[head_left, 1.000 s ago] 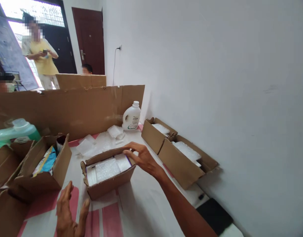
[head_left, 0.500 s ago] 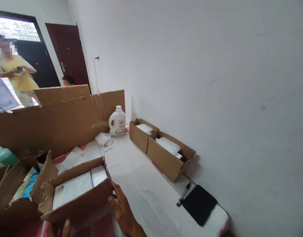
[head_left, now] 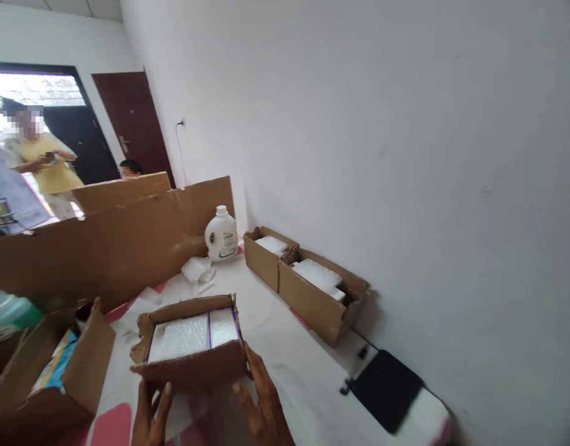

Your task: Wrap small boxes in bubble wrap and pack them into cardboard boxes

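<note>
One cardboard box (head_left: 196,370) just shifted right in my two-handed hold, probably mid-carry: left hand (head_left: 150,414) holding lower edge, right hand (head_left: 265,399), thumb splayed, holding right end.

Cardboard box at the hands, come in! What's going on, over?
Left hand at lower left of cardboard box, right hand at its right end. Box open on top, white packs inside. Clear wrap behind it, not blocking the hands.
</note>
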`<state>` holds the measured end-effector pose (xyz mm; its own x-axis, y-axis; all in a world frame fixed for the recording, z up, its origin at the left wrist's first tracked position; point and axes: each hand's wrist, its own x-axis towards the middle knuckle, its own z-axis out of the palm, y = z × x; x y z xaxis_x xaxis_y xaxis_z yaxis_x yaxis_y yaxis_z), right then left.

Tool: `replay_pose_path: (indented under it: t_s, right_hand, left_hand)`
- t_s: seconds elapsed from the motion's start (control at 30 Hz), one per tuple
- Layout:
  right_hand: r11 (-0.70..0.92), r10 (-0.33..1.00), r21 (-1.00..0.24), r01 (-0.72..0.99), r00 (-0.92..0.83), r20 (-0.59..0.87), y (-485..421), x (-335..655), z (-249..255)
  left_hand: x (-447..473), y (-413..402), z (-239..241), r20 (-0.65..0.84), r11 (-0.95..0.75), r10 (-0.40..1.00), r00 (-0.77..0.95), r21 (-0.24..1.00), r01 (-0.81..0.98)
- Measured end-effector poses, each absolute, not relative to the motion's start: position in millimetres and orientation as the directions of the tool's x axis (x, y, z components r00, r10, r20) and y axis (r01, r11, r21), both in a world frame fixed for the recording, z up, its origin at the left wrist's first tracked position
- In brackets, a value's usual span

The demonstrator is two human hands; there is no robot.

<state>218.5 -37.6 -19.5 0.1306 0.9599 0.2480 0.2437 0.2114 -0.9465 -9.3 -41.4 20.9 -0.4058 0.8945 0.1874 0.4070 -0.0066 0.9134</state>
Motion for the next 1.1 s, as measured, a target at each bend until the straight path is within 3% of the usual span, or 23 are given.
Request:
replay_pose_path:
  t_s: [0.1, 0.27, 0.67, 0.93, 1.1]
  right_hand:
    - [0.212, 0.96, -0.954, 0.214, 0.137, 0.244, -13.9, 244.0, -4.6]
    - [0.191, 0.931, -0.938, 0.29, 0.25, 0.267, 34.2, 269.5, 4.8]
    - [0.102, 0.923, -0.908, 0.406, 0.303, 0.239, 102.5, 292.2, -38.9]
    - [0.077, 0.913, -0.849, 0.523, 0.306, 0.271, 98.2, 283.1, -75.4]
    - [0.167, 0.915, -0.593, 0.788, 0.099, 0.39, 86.3, 272.6, -108.3]
  left_hand:
    - [13.8, 19.0, 35.5, 0.099, -0.003, 0.949, -0.299, 0.952, 0.306]
    - [65.4, 132.9, 33.3, 0.131, -0.104, 0.979, -0.158, 0.981, 0.166]
    - [142.1, 280.0, -9.4, 0.218, -0.219, 0.976, 0.024, 0.967, 0.128]
    - [140.9, 262.1, -43.4, 0.199, -0.212, 0.977, 0.073, 0.941, 0.266]
    - [116.0, 150.4, -77.2, 0.235, -0.245, 0.969, 0.074, 0.882, 0.402]
